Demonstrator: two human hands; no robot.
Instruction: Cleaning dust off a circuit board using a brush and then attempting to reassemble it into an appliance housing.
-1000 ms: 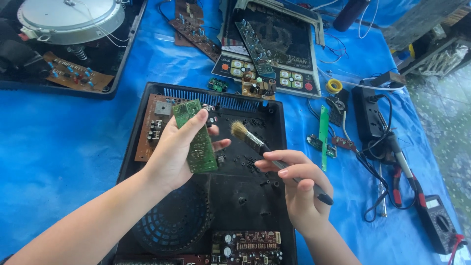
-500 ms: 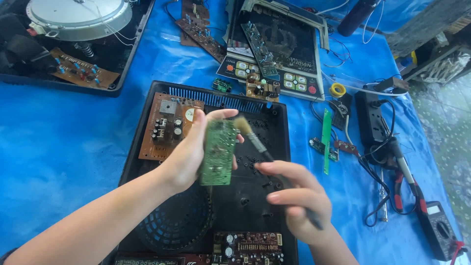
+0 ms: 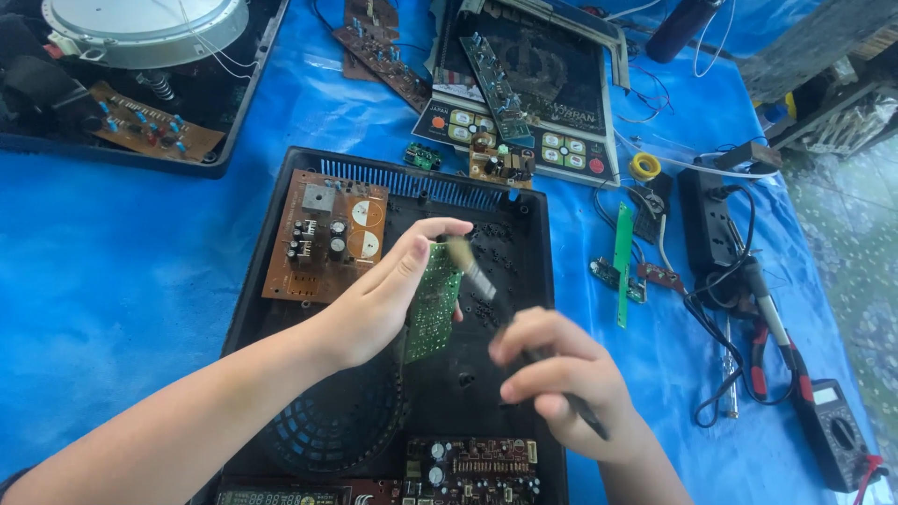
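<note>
My left hand [image 3: 388, 295] grips a small green circuit board [image 3: 432, 304] and holds it tilted on edge above an open black appliance casing [image 3: 524, 281]. My right hand [image 3: 561, 374] is closed around a thin dark-handled brush [image 3: 472, 271], whose pale bristles touch the board's upper edge. A brown circuit board [image 3: 325, 236] with capacitors sits in the casing's top left corner. Another board [image 3: 472, 466] lies at the casing's near edge, beside a round fan grille [image 3: 341, 421].
A blue sheet [image 3: 122, 281] covers the work surface. A second opened appliance with a round coil [image 3: 140, 23] is at far left. A glass control panel [image 3: 543, 84], loose boards, a black power strip [image 3: 706, 220], a soldering iron [image 3: 772, 318] and a multimeter [image 3: 837, 435] lie to the right.
My left hand has turned the green board more edge-on and lowered it slightly. My right hand has moved up, and the brush now sweeps the board's top edge.
</note>
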